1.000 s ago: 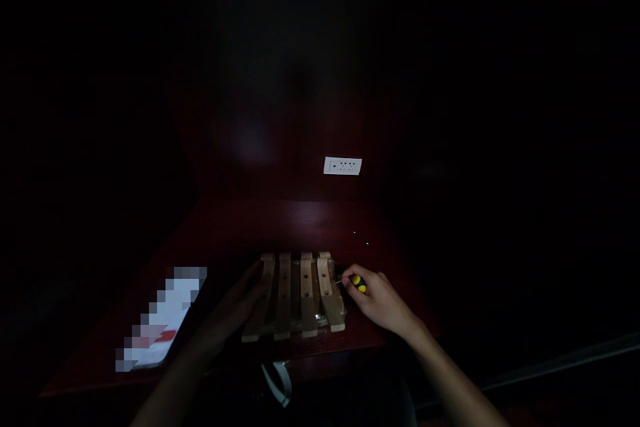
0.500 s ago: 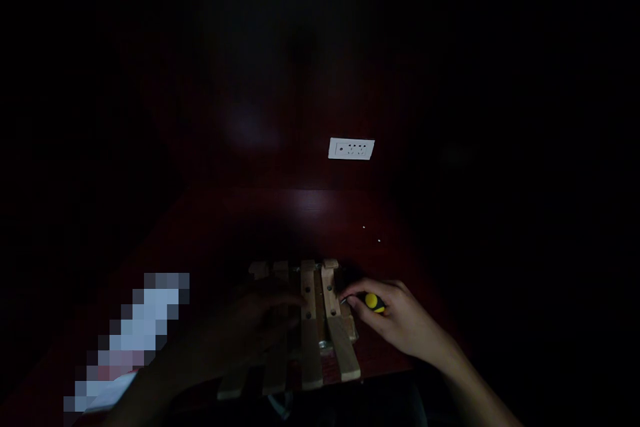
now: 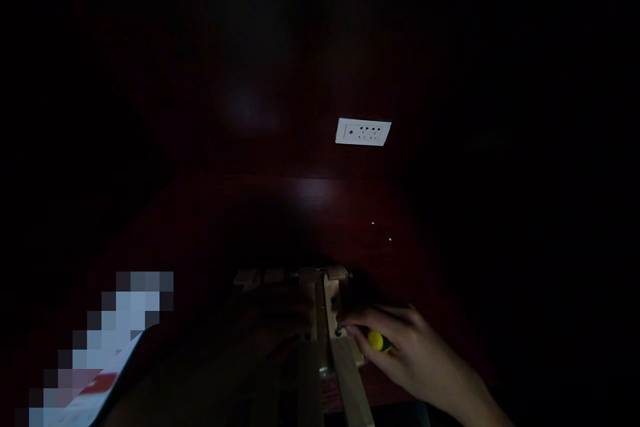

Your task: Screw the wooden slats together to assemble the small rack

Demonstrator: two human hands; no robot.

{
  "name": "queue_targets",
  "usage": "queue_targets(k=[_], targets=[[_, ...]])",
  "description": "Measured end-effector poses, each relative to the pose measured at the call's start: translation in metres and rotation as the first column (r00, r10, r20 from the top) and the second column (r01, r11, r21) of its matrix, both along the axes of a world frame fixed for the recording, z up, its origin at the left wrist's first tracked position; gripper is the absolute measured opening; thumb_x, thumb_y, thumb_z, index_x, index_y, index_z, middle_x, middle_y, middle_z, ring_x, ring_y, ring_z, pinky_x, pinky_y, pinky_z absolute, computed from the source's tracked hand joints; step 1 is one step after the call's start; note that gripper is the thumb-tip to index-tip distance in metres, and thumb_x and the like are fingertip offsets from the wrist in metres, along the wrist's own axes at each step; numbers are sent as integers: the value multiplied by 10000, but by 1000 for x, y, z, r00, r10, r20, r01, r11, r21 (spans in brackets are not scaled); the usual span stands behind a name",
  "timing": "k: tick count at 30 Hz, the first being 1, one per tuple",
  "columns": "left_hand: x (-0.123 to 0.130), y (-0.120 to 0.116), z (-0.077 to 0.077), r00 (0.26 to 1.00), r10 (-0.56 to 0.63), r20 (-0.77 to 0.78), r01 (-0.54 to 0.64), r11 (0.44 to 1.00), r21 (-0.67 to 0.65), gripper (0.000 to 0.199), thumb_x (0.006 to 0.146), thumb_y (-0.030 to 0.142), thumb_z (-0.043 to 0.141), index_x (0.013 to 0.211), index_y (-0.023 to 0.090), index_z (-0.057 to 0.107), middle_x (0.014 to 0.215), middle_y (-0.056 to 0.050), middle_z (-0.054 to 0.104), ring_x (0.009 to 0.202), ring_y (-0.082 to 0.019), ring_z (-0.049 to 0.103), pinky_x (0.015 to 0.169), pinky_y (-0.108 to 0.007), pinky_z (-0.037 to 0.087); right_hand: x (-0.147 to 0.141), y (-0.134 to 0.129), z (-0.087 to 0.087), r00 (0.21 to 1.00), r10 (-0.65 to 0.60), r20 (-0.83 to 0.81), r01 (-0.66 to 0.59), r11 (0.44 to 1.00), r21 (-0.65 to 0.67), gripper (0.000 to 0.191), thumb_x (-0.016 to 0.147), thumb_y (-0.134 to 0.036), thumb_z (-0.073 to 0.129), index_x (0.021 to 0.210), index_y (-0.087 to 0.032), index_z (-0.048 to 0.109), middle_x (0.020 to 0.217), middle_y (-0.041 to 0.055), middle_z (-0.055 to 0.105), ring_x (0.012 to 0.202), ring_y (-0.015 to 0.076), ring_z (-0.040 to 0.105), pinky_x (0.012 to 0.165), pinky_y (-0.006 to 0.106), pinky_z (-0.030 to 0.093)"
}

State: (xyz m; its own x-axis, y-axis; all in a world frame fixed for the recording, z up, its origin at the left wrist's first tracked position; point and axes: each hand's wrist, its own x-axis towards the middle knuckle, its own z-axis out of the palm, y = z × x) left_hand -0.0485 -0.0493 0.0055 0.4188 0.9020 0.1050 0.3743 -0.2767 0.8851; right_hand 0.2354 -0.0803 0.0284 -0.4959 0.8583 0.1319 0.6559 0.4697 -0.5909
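Note:
My right hand (image 3: 407,340) is closed around a yellow-and-black handled tool that looks like a screwdriver (image 3: 376,340), its handle lying in the palm. At the thumb and forefinger tips, a small metal end meets the lower hole of the right wooden slat (image 3: 331,303). My left hand (image 3: 273,323) lies across the slats to the left in deep shadow, fingers stretched out near the middle slat (image 3: 309,380). The slats are pale wood, with dark holes and thicker blocks at their far ends. Parts of the left slats are hidden under my left hand and forearm.
The slats lie at the near edge of a dark red table (image 3: 320,233). Two tiny light bits, one of them a pale speck (image 3: 390,239), lie further back. A white wall socket (image 3: 363,132) is behind. Partly blurred, a white sheet (image 3: 107,383) with red print lies at left.
The view has shifted, so the slats and hands sit lower. My right fingertips and the tool have come to the right slat's lower hole. My left hand stays over the slats, now darker.

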Motion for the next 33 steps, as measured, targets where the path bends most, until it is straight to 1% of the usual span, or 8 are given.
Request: queue_targets(k=[3, 8, 13, 16, 19, 24, 29, 33], targets=[[7, 1, 15, 995, -95, -40, 96, 995, 6, 288, 844, 240, 515, 999, 369, 720, 1028, 34, 701, 1153, -239, 564, 934, -388, 498, 1, -1, 3, 997, 58, 58, -60, 998, 28, 264, 899, -254, 560, 1140, -328, 641, 1004, -8, 718, 877, 163, 680, 774, 261, 515], [25, 1, 29, 970, -228, -81, 229, 973, 1, 261, 862, 244, 529, 1023, 341, 710, 1068, 28, 691, 1143, -224, 566, 958, -394, 476, 1, -2, 8, 982, 112, 154, -120, 992, 40, 391, 894, -231, 564, 1265, -355, 558, 1046, 10, 695, 846, 174, 677, 718, 280, 508], [40, 6, 39, 943, -314, -108, 316, 949, 4, 272, 868, 201, 535, 1029, 337, 705, 1099, 26, 685, 1121, -212, 582, 988, -391, 452, -2, 0, 9, 983, 102, 151, -112, 992, 57, 301, 916, -248, 533, 1198, -333, 596, 957, 11, 700, 806, 170, 666, 692, 279, 492], [47, 7, 43, 921, -359, -152, 371, 927, 56, 325, 873, 136, 504, 1052, 326, 697, 1112, 20, 680, 1111, -195, 589, 1008, -370, 434, -4, 2, 9, 987, 97, 126, -105, 993, 56, 230, 933, -273, 509, 1127, -311, 626, 932, 6, 696, 792, 160, 662, 712, 271, 487], [51, 7, 43, 900, -384, -204, 413, 902, 126, 350, 861, 92, 502, 1062, 304, 694, 1094, 10, 684, 1119, -187, 583, 1024, -354, 419, -6, 4, 6, 991, 99, 88, -103, 994, 46, 212, 946, -294, 485, 1090, -296, 641, 943, 12, 690, 806, 155, 658, 712, 258, 485], [48, 6, 40, 912, -345, -224, 385, 908, 168, 353, 864, 90, 494, 1085, 290, 683, 1130, -1, 669, 1124, -188, 576, 1024, -351, 415, -7, 3, 1, 995, 87, 47, -89, 995, 39, 214, 950, -283, 472, 1087, -283, 636, 964, 14, 687, 847, 158, 657, 714, 256, 488], [51, 8, 37, 895, -349, -277, 412, 886, 215, 249, 889, 170, 506, 1011, 268, 700, 1009, -12, 695, 1032, -185, 602, 987, -354, 428, -5, -1, -5, 997, 29, 69, -31, 999, 29, 200, 934, -307, 511, 1115, -293, 593, 996, 5, 698, 853, 171, 672, 753, 279, 500], [57, 10, 27, 883, -325, -340, 430, 850, 303, 213, 896, 202, 511, 992, 236, 698, 1025, -26, 688, 1002, -181, 598, 955, -342, 431, -5, -3, -6, 999, 18, 27, -18, 1000, 25, 215, 926, -304, 519, 1135, -275, 561, 1060, 27, 696, 920, 186, 675, 805, 299, 508]])
